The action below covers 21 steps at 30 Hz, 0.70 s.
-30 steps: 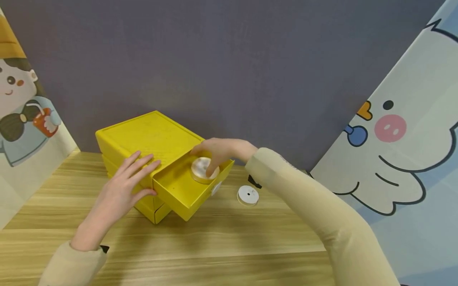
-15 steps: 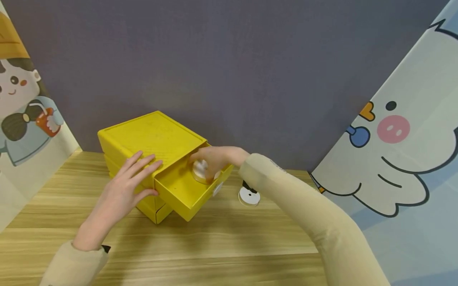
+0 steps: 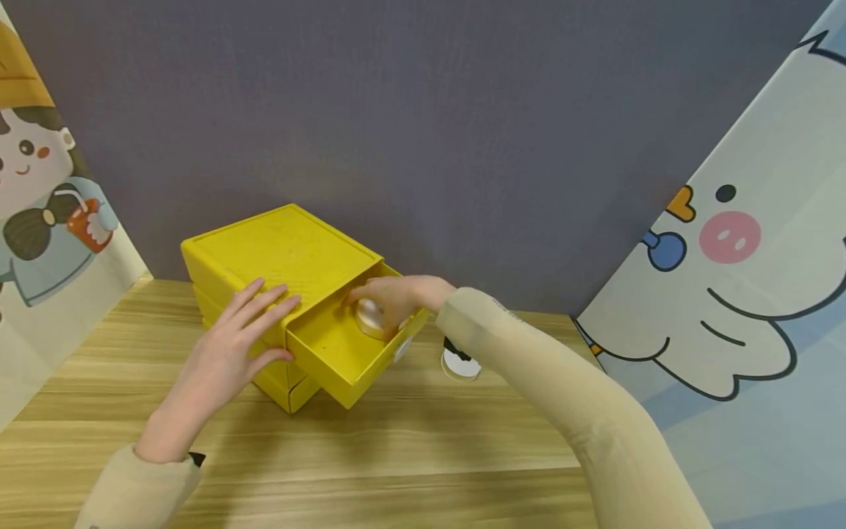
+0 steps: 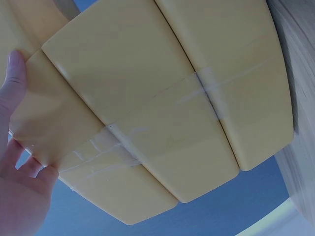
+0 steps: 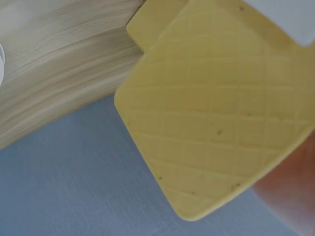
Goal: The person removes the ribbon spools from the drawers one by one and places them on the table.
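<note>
My right hand (image 3: 390,296) reaches down into the pulled-out drawer (image 3: 330,345) of a yellow stacked drawer box (image 3: 284,242). Its thumb and fingers straddle a shiny white ribbon spool (image 3: 369,316) on the drawer floor and cover its right part. With fingers spread, my left hand (image 3: 228,345) rests on the box's top near its front left edge, thumb at the front corner. The left wrist view shows the left hand (image 4: 24,191) at the edge of the box's taped side (image 4: 147,98). In the right wrist view, a grid-patterned yellow panel (image 5: 221,113) mostly hides the right hand (image 5: 290,187).
A second white spool (image 3: 460,365) lies on the wooden tabletop (image 3: 396,455) right of the drawer, partly behind the right sleeve. A white label or handle (image 3: 402,348) is on the drawer front. A grey wall (image 3: 463,147) rises behind, with cartoon panels at both sides.
My right hand has sunk lower into the drawer, its fingers now around more of the spool there, which stays put. The right sleeve now overlaps the second spool. The left hand holds its place.
</note>
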{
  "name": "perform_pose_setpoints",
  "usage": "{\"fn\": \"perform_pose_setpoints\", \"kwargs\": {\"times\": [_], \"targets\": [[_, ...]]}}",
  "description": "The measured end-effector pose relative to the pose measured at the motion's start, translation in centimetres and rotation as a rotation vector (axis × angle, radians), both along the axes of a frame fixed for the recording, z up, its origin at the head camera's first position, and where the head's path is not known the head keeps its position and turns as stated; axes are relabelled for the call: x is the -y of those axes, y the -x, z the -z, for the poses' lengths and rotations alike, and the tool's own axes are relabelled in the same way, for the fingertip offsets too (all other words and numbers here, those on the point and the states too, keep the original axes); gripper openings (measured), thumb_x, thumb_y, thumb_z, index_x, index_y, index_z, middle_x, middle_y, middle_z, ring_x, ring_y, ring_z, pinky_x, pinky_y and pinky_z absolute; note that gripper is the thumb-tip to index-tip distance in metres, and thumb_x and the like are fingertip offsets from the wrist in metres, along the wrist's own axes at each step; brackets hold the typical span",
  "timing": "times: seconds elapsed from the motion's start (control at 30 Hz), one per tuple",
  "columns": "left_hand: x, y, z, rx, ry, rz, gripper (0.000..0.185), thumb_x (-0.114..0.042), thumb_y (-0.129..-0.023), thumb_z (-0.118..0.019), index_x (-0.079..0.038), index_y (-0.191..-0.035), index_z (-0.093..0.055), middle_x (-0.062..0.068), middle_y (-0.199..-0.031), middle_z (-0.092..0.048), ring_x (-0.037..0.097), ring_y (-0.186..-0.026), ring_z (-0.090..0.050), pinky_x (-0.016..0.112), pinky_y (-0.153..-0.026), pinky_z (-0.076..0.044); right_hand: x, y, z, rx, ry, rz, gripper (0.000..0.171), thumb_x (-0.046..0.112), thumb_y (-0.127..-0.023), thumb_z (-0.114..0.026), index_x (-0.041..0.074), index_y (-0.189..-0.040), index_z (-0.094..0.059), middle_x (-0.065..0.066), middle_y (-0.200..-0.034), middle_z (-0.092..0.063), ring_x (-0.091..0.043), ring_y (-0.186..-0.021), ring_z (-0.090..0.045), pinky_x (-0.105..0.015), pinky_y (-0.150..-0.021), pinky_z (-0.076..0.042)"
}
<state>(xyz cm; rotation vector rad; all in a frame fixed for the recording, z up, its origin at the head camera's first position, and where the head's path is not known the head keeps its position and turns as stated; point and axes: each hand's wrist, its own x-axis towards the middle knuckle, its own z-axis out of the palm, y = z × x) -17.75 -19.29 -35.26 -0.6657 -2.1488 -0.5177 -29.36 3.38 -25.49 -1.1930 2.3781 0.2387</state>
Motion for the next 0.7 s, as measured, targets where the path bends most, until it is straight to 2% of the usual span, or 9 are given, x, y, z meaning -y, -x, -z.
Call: {"fn": "perform_pose_setpoints", "kwargs": {"times": [0.3,0.47,0.7], "targets": [[-0.06,0.03,-0.01,-0.003,0.001,0.002,0.068,-0.058,-0.082,-0.040,-0.013,-0.130,-0.059,0.013,-0.135,-0.057,0.040,-0.132,-0.043,0.055,-0.085,-0.055,-0.10,0.11,0.44,-0.033,-0.011,-0.028,0.072,0.010,-0.081,-0.073,0.026,-0.143,-0.041,-0.002,-0.147,-0.043,-0.018,-0.130,-0.041,-0.033,-0.104,-0.045],[-0.12,-0.07,-0.12,0.005,0.002,-0.001,0.068,-0.058,-0.083,-0.041,-0.013,-0.131,-0.058,0.013,-0.136,-0.056,0.040,-0.132,-0.043,0.055,-0.087,-0.055,-0.28,-0.02,0.48,-0.044,0.012,-0.039,0.069,0.006,-0.080,-0.073,0.025,-0.140,-0.044,-0.003,-0.145,-0.045,-0.020,-0.130,-0.041,-0.034,-0.104,-0.045],[-0.11,-0.10,-0.04,0.001,0.000,-0.003,0.069,-0.058,-0.083,-0.040,-0.013,-0.132,-0.058,0.013,-0.136,-0.056,0.040,-0.131,-0.043,0.054,-0.090,-0.053,-0.35,-0.23,0.43,-0.061,0.021,-0.051,0.059,0.004,-0.084,-0.067,0.024,-0.136,-0.047,-0.007,-0.140,-0.047,-0.022,-0.126,-0.044,-0.035,-0.103,-0.045]]}}
